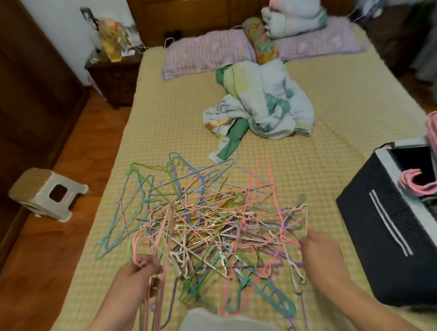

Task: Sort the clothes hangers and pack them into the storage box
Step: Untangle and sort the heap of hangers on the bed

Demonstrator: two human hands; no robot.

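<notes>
The hangers (207, 227) lie tangled on the near bed (155, 123). The left hand (142, 268) grips a pink bundle (155, 297); the right hand (318, 246) pinches one pink hanger. Better to lift it slowly, unhooking neighbours, then add it to the bundle before the box (393, 242) on the right.
</notes>
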